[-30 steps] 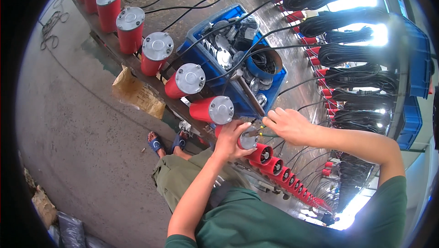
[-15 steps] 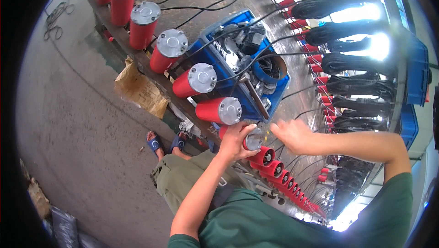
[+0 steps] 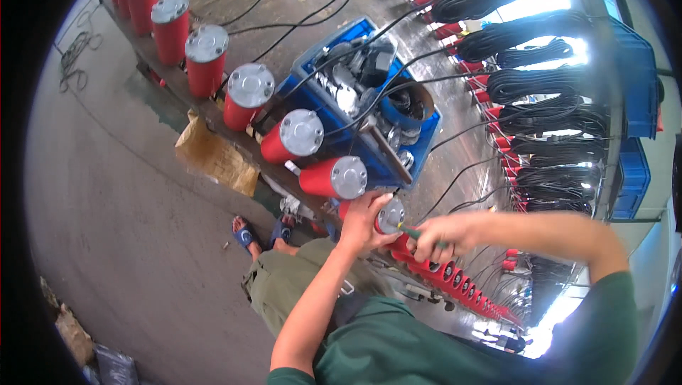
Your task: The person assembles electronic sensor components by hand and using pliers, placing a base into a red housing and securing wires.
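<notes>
The right hand (image 3: 435, 237) has dropped closer, clenching a green-handled screwdriver (image 3: 410, 233) against the motor (image 3: 387, 216); the left hand (image 3: 362, 220) is grasping that motor.

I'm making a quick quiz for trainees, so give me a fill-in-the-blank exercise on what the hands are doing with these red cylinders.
1. The left hand grips a red cylinder with a ____ metal end cap.
2. The right hand holds a tool with a ____ handle against that cap.
3. Behind the row of red cylinders sits a ____ plastic crate of parts.

Missing words: silver; green; blue
</notes>
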Motion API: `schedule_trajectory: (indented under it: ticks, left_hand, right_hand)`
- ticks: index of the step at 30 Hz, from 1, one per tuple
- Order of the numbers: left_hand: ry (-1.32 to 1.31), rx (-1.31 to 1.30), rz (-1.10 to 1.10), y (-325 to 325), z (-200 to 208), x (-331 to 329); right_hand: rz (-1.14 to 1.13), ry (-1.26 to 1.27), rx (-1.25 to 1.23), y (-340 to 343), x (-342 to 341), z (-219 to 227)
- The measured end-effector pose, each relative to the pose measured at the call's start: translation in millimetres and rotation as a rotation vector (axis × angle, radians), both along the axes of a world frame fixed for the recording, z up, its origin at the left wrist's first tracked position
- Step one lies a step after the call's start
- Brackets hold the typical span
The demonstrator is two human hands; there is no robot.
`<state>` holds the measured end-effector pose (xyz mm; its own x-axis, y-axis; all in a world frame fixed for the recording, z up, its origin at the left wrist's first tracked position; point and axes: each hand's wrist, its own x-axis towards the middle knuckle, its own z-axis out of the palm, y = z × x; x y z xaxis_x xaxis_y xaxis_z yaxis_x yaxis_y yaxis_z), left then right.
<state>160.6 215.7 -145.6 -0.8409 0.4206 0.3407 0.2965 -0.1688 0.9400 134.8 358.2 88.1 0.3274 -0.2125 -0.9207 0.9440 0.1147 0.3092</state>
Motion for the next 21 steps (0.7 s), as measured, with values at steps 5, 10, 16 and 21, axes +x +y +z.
schedule_trajectory:
  ticks: [5,10,16,21]
  left_hand:
    - [0.013,-0.049,0.016,2.7,2.0,-3.3]
    - [0.029,-0.13,-0.015,9.5,2.5,1.7]
    - [0.019,-0.295,-0.03,5.2,30.1,9.1]
    - [0.243,-0.196,0.026,50.6,115.2,-1.2]
  right_hand:
    - [0.474,0.688,0.149,-1.7,9.3,26.6]
    - [1.192,1.343,0.746,69.3,-35.3,-21.6]
    - [0.656,1.678,1.253,129.8,10.7,-69.1]
    - [0.282,1.486,1.789,200.7,153.2,-106.7]
